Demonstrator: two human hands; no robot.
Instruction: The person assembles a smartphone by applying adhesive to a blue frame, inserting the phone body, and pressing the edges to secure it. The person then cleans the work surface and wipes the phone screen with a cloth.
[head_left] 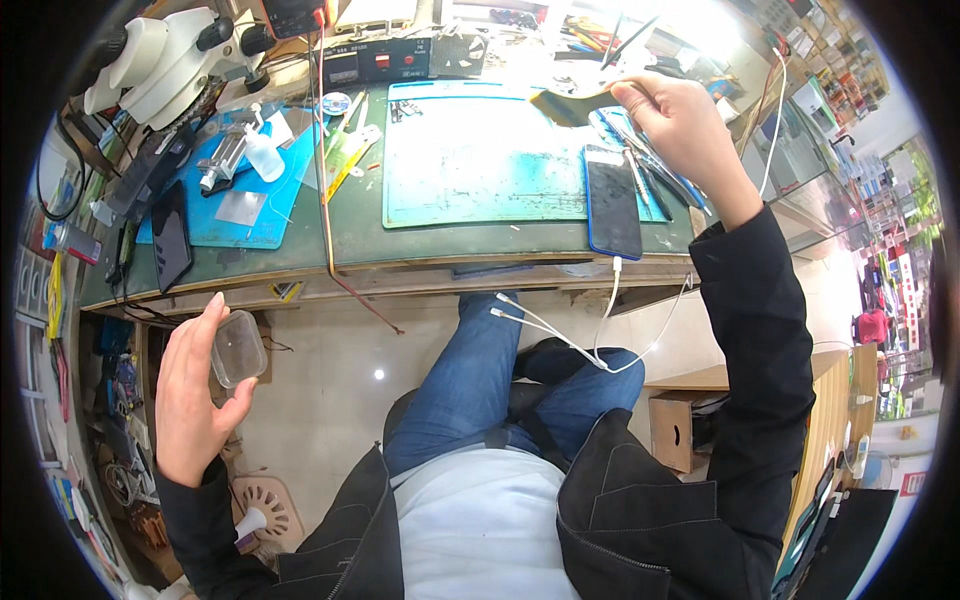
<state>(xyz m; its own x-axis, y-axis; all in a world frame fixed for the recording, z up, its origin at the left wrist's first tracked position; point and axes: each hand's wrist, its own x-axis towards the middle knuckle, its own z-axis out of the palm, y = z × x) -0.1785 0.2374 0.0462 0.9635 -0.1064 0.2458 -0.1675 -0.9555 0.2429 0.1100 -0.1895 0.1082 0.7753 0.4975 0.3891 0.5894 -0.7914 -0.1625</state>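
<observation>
Pinching, left hand a clear box short of bench edge, right hand perhaps a strip near far mat edge

It's an electronics repair workshop, no mistaking it: microscope up at the left, worn work mat across the green bench, phone and slim tools laid out, and, far right, packed shelves looking decidedly shop-like!
</observation>
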